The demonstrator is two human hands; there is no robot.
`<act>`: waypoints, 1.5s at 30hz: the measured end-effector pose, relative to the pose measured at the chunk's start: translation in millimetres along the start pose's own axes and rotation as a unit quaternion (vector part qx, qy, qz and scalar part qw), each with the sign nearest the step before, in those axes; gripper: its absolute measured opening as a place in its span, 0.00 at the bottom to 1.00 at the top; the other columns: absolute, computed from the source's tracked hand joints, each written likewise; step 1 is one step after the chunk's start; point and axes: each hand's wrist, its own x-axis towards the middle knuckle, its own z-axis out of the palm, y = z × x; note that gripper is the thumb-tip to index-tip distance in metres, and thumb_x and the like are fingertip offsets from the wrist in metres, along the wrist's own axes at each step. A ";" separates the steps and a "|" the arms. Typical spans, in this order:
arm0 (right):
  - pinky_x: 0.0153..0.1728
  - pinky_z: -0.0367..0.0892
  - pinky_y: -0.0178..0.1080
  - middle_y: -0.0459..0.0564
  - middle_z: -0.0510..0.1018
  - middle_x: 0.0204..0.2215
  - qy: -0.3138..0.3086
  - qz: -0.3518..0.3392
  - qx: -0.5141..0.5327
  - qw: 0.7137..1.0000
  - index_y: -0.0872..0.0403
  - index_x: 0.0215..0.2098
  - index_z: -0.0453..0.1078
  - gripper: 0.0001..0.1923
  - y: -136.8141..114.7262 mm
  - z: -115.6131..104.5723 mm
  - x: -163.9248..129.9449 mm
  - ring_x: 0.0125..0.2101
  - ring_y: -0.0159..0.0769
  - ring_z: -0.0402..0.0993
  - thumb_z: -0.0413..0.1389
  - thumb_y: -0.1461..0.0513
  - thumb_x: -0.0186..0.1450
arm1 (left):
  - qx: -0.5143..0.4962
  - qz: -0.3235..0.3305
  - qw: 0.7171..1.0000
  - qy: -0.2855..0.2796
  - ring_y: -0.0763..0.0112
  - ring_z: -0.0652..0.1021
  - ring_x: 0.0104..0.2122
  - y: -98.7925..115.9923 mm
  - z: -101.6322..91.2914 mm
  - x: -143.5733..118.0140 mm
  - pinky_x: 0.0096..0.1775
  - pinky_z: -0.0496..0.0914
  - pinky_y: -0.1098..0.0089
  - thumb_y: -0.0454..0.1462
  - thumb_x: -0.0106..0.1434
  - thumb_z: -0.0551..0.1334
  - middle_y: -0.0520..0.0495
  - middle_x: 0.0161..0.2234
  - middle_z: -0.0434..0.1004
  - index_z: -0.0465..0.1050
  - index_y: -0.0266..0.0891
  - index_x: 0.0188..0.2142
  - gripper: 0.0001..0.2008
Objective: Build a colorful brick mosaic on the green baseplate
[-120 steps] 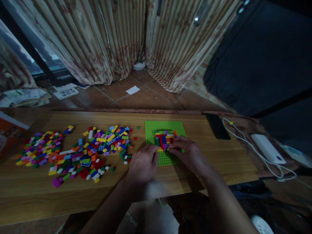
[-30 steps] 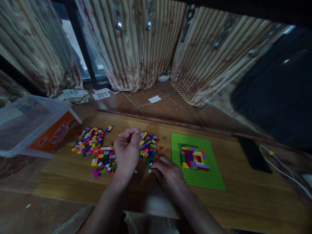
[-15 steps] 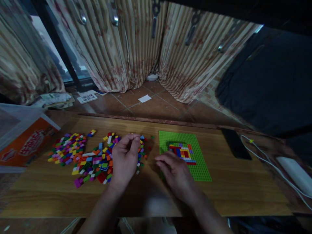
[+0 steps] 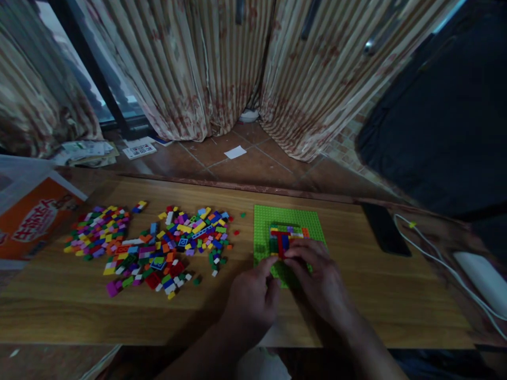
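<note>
My left hand (image 4: 255,293) reaches to the front left corner of a low build of coloured bricks (image 4: 295,235). Its index finger is stretched out with the tip against the build; the thumb stands apart and the other fingers are curled. From the right, my right hand (image 4: 322,272) covers the build's front right part. Its thumb and fingertips are pinched together at the front end of a long red strip of bricks (image 4: 280,240); whatever lies between them is hidden. The build sits on a green studded baseplate (image 4: 261,219).
Loose coloured bricks (image 4: 154,245) are spread in heaps on the left of the wooden table (image 4: 376,306). A white and orange box (image 4: 37,216) stands at the far left. At the right lie a black phone (image 4: 385,229), a white cable and a white power block (image 4: 479,274).
My left hand has moved right, from over the loose bricks to the build. My right hand has shifted right and onto the build's front. The view has tilted slightly.
</note>
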 end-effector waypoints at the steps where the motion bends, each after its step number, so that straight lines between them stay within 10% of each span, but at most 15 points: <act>1: 0.46 0.69 0.46 0.51 0.74 0.43 0.009 -0.001 -0.002 1.000 0.49 0.37 0.73 0.04 1.2 1.7 -0.6 0.47 0.42 0.70 0.56 0.60 0.67 | 0.013 -0.003 1.000 0.000 0.69 0.77 0.26 -0.7 1.1 0.3 0.27 0.67 0.71 0.36 0.65 0.52 0.47 0.31 0.79 0.66 0.35 0.58 0.22; 38: 0.46 0.68 0.56 0.61 0.75 0.50 0.032 -0.059 -0.221 0.973 0.58 0.51 0.73 0.15 -11.7 25.8 -35.2 0.48 0.52 0.68 0.50 0.66 0.68 | 0.246 0.021 0.963 -0.111 0.56 0.82 0.34 3.8 2.5 5.2 0.37 0.75 0.60 0.37 0.67 0.47 0.39 0.39 0.82 0.52 0.36 0.66 0.28; 45: 0.44 0.72 0.48 0.55 0.80 0.42 0.156 -0.019 -0.124 0.980 0.53 0.46 0.74 0.13 -19.3 15.4 -20.3 0.43 0.42 0.75 0.50 0.65 0.68 | 0.242 0.010 0.966 -0.084 0.59 0.82 0.32 3.1 0.4 4.2 0.35 0.73 0.64 0.38 0.67 0.49 0.40 0.34 0.82 0.58 0.36 0.63 0.26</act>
